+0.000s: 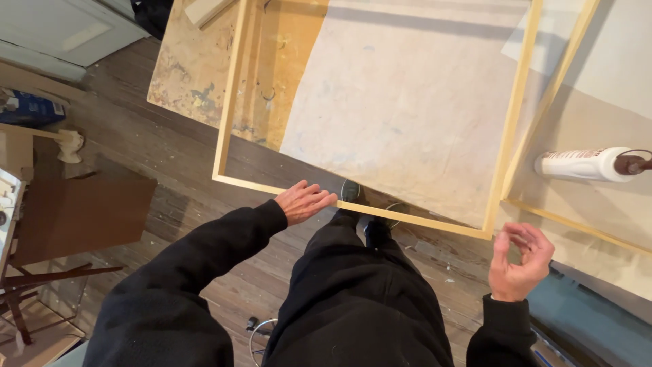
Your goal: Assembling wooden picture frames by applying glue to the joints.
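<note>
Frame: a large, open wooden frame (pixel 367 211) of thin, pale, unfinished strips is lying flat on the table (pixel 183 75), its near rail and near-left corner hanging out past the table's near edge over the plank floor (pixel 170 163).

Look: the strips are light yellow and narrow, joined at square corners, with nothing filling the opening; through it a stained whitish sheet (pixel 407 95) and the paint-marked tabletop are showing.

Weight: it is likely light for its size, being only slim strips around an empty middle.

Stiffness: I judge each rail to be stiff along its length, but the whole rectangle is probably racking easily and the corner joints look like the weak spots.

Grip: the bare wood should be offering a dry, non-slippery hold; taking it on two opposite rails, or near two corners at once, seems safer than lifting by one long rail.

Left hand: the left hand (pixel 303 201) is lying flat with fingers together and stretched out, touching or just over the near rail; I cannot tell whether it is pressing down.

Right hand: the right hand (pixel 519 261) is hovering empty just off the frame's near-right corner, fingers loosely curled, thumb and forefinger nearly pinching.

Neighbours: a second frame (pixel 577 224) of the same strips is lying just beside the first at the table's right side, and a white glue bottle (pixel 587 164) with a brown cap is lying on its side inside it.
</note>
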